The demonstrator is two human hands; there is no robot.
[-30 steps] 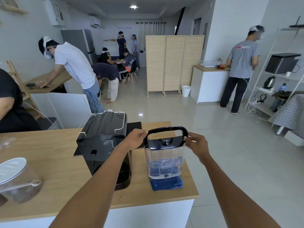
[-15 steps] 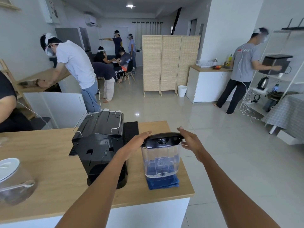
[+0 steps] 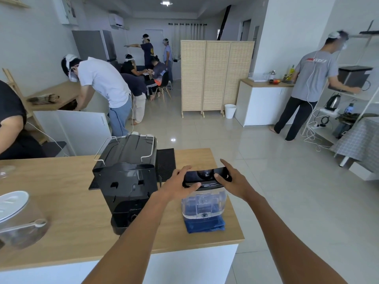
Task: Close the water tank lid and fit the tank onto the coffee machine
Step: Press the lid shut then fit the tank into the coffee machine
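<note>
Hands meet on the black lid (image 3: 205,177) of the clear water tank (image 3: 204,206), 1 on each side. The left hand (image 3: 178,186) curls over the lid's left end, thumb along the front edge and fingers bent over the top, so it grips the lid. The right hand (image 3: 232,180) presses the right end, thumb on the front of the lid and fingers spread across the top and back, also closed on it. The lid lies flat on the tank's rim. The tank stands upright on a folded blue cloth (image 3: 205,225) near the front right corner of the wooden counter (image 3: 67,214), with some water in its lower part. Just to its left, apart from it, stands the black coffee machine (image 3: 125,181), its back facing the camera, with a wire rail on top. A black ridged mat (image 3: 165,162) lies behind the machine's right side. At the counter's left edge sits a clear jar (image 3: 19,220) with a white lid. Farther off, several people work around the tiled room, and a woven folding screen (image 3: 216,76) stands in the middle.
</note>
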